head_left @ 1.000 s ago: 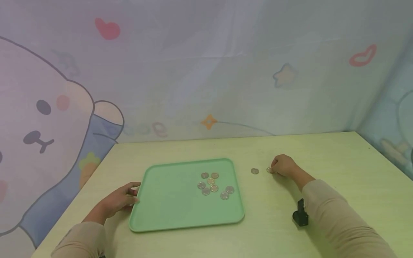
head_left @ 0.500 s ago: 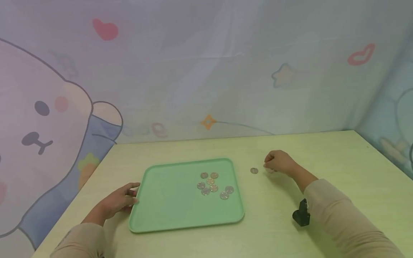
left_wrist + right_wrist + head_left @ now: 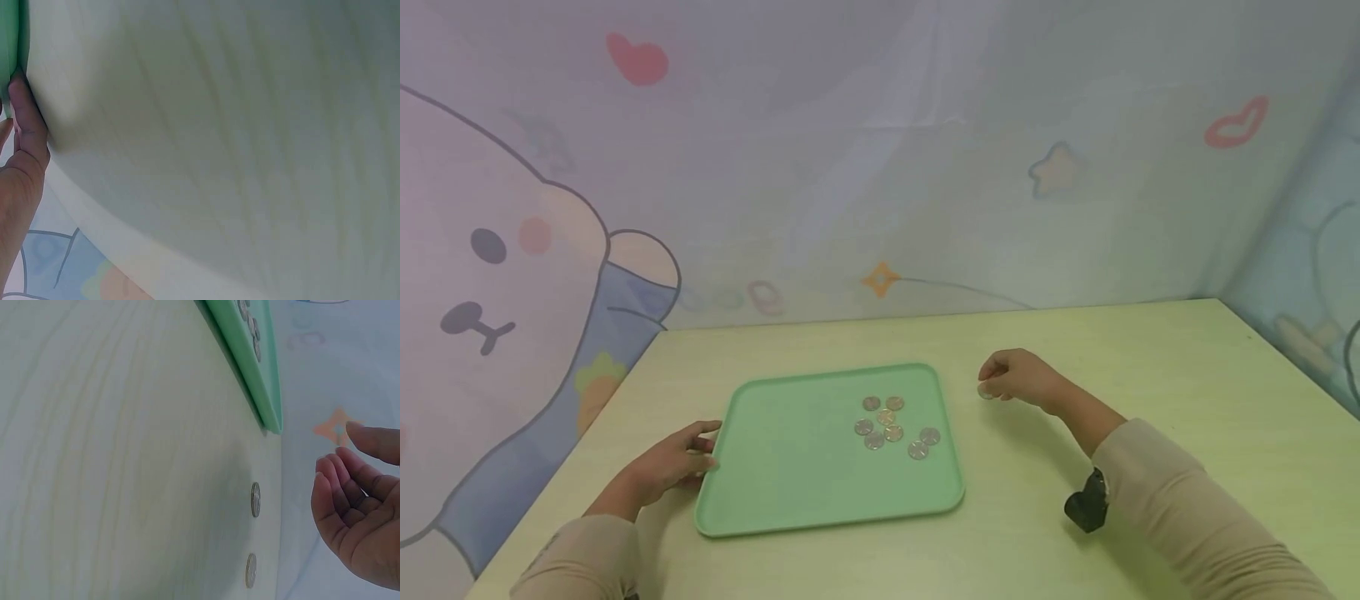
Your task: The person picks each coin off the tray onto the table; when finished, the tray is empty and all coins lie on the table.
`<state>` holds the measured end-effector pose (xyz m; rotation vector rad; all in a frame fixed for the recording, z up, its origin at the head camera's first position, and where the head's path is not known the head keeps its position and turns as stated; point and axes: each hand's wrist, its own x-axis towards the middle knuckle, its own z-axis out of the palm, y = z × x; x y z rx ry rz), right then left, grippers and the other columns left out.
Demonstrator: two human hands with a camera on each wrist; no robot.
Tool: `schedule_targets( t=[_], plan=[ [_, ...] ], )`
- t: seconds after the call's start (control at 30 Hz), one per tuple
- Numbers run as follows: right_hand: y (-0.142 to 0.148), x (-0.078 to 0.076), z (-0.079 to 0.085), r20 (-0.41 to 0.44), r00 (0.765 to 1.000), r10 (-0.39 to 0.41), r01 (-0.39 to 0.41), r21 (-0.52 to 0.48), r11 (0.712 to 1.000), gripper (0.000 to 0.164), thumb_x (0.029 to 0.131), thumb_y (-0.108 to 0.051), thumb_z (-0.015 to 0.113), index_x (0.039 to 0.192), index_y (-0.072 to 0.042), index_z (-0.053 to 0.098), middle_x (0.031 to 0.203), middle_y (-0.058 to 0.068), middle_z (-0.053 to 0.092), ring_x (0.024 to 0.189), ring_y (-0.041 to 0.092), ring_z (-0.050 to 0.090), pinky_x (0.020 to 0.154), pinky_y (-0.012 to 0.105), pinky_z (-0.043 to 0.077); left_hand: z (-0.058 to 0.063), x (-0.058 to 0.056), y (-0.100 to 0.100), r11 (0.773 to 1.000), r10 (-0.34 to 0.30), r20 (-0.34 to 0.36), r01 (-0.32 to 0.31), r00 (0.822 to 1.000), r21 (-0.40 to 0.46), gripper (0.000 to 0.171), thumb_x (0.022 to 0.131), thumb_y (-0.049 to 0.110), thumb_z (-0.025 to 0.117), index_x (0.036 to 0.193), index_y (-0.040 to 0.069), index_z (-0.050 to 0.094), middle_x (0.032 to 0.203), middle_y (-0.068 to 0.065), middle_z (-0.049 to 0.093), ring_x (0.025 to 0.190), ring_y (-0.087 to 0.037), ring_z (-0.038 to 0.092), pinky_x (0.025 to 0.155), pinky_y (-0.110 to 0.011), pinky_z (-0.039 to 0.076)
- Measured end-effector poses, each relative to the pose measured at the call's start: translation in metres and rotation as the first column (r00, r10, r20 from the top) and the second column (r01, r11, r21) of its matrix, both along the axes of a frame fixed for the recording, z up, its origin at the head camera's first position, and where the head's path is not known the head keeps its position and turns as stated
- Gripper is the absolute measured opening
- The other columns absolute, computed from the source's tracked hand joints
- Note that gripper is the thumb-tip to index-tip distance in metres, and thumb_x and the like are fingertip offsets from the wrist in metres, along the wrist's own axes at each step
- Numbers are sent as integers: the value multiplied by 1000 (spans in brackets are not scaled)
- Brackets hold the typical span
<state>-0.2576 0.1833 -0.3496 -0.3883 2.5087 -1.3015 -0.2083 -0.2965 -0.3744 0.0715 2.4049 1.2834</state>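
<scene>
A light green tray [image 3: 782,467] lies on the table, with several coins [image 3: 886,417] grouped in its right half. My left hand [image 3: 662,468] holds the tray's left rim between thumb and fingers; the left wrist view shows only part of this grip. Right of the tray, my right hand [image 3: 1022,379] hovers low, its fingertips close to a coin [image 3: 984,392]. In the right wrist view the thumb stands apart from the curved fingers with nothing between them, and two coins [image 3: 255,500] lie on the table nearby. The head view shows only one, the other apparently behind the hand.
The pale yellow table [image 3: 820,567] runs back to a printed cloth backdrop [image 3: 820,183] with a cartoon bear at left. A black wrist camera [image 3: 1087,502] hangs under the right sleeve, just above the tabletop.
My right hand has moved left, away from the farther coin it touched and over to the coin nearer the tray. The left hand and tray have not moved; the view has shifted slightly.
</scene>
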Motion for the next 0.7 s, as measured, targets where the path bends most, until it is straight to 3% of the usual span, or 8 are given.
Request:
schedule_targets(
  t=[0.37, 0.7],
  plan=[
    [-27, 11, 1, -13, 995, 94, -95, -31, 995, 29, 85, -13, 58, 106, 7, 56, 94, 11, 60, 88, 29, 59, 79, 39, 49, -3, -1, -2, 1000, -7, -1, 7, 1000, -5, 64, 87, 1, 52, 140, -8, 18, 121, -29, 38, 95, -22, 54, 77, -38, 50],
    [-47, 16, -6, -26, 985, 173, -174, -53, 983, 26, 80, -7, 63, 100, 9, 59, 92, 10, 62, 84, 15, 57, 77, 32, 48, -2, 1, -1, 1000, -3, -3, 3, 1000, 1, 63, 88, 1, 52, 140, -9, 18, 120, -29, 38, 94, -22, 54, 77, -39, 51]
  ],
)
